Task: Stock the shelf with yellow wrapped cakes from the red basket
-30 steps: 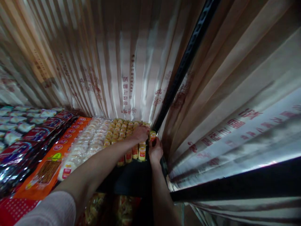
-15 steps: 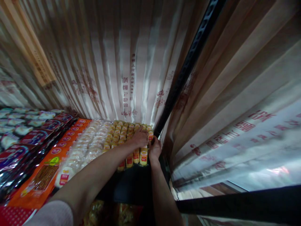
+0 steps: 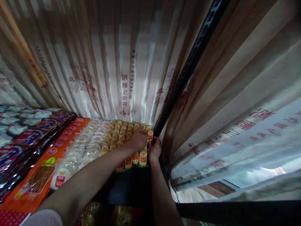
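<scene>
an orange packet (image 3: 54,151), white packs (image 3: 78,150), then rows of yellow packs (image 3: 117,135) on the black shelf (image 3: 129,183); the left hand (image 3: 138,139) lies over these, the right hand (image 3: 155,151) at their right end (whether either grip is closed, i cannot tell).

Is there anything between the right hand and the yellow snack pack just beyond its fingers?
Nothing visible stands between the right hand and that yellow pack; the left hand is close beside it.

Single head-worn view, close, facing forward and down over shelf (image 3: 131,183).
</scene>
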Demonstrator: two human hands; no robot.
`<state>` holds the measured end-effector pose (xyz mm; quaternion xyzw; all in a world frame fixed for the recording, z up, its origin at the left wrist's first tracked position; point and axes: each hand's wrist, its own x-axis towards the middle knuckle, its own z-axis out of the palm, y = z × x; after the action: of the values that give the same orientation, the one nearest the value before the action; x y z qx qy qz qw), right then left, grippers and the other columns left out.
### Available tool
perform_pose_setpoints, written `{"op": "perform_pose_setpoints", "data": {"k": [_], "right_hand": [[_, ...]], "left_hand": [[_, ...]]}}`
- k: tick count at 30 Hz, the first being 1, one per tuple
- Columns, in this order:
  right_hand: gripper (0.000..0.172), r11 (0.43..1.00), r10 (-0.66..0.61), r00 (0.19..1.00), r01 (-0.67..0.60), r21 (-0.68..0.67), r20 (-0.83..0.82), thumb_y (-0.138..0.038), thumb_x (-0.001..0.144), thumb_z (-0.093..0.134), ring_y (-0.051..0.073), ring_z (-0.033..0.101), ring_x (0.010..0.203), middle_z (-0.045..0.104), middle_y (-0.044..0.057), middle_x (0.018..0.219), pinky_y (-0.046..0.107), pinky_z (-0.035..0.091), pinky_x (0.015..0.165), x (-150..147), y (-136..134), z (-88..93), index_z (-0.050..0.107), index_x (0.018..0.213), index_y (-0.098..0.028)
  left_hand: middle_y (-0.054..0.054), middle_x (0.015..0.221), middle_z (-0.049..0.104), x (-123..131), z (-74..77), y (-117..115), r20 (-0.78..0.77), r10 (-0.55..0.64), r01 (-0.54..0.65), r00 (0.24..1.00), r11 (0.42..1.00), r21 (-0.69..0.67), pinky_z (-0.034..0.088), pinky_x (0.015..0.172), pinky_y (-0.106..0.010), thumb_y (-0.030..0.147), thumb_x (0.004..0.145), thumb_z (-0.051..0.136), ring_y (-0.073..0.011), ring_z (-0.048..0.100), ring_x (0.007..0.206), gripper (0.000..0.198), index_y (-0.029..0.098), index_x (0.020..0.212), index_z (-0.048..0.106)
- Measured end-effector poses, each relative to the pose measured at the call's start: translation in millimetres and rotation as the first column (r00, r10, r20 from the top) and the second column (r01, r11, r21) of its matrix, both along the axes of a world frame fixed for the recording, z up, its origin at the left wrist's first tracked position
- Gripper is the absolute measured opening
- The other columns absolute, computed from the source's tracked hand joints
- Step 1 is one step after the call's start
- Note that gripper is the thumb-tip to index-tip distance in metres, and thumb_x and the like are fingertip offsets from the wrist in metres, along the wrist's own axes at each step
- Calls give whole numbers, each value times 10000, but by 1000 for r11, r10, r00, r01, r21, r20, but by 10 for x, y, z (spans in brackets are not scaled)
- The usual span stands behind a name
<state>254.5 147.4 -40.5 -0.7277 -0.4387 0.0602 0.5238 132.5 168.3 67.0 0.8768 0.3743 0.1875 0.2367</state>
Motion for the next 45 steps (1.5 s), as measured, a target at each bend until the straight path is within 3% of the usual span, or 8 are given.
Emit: {"op": "perform_pose_setpoints", "data": {"k": [5,11,20,26,33,38,41,45], "right_hand": [[350,997,-60,998,60,51,-11,-390,742,502,224,574,799,624,122,882,356,449,755,5,-18,71,611,941,-124],[350,995,85,988,-77,70,-128,-371,736,456,195,587,763,651,82,869,318,458,716,-2,-47,38,614,956,-150],[386,995,18,1000,-19,99,3,-379,768,452,215,563,889,626,122,979,369,445,826,-11,-201,27,640,1008,-142],[373,998,22,999,-24,58,30,-355,764,436,231,566,906,631,142,945,393,434,867,-145,-602,104,651,944,-109],[367,996,90,995,-90,-14,42,-347,806,391,210,575,893,621,140,963,357,469,811,-569,-1311,148,632,965,-121],[423,998,61,998,-61,-14,-10,-343,824,392,203,579,931,572,171,1054,327,486,792,-891,-1775,138,546,1124,-90],[464,998,68,993,-69,-8,-92,-383,793,430,223,544,1023,544,182,1128,330,486,809,-873,-1791,149,531,1131,-83],[526,1000,-22,933,16,-20,-359,-434,770,466,212,569,1009,558,165,1136,327,480,831,-649,-1547,190,479,1171,-95]], "left_hand": [[-159,1073,633,5,109,-127,-146,-69,104,987,963,249,263,1081,-409,72,764,415,-215,527,1112,271,94,912,640],[-92,1153,614,-67,122,-677,119,-59,34,991,978,208,324,1070,-380,97,777,412,-208,427,1222,277,154,922,642],[-69,885,647,-401,-408,-1793,485,87,-91,870,996,-17,488,810,-329,30,733,362,-183,571,926,333,202,876,608],[-66,848,639,-753,-762,-2242,338,188,-140,922,977,-161,484,721,-291,58,765,387,-172,577,827,260,197,798,605],[-68,945,648,-880,-862,-2561,232,147,-121,962,985,-122,475,802,-310,72,792,386,-181,573,904,287,191,877,632],[-80,989,659,-1095,-994,-2603,-95,294,-307,951,868,-389,465,836,-307,85,766,420,-195,601,924,294,169,931,649],[-102,1074,642,-1299,-1088,-2619,-237,269,-353,934,806,-476,452,854,-288,89,729,467,-207,603,953,342,154,1017,639],[-110,1118,628,-1428,-1055,-2682,-205,273,-341,940,787,-515,438,876,-278,96,758,417,-206,585,1003,380,153,1075,619]]}}
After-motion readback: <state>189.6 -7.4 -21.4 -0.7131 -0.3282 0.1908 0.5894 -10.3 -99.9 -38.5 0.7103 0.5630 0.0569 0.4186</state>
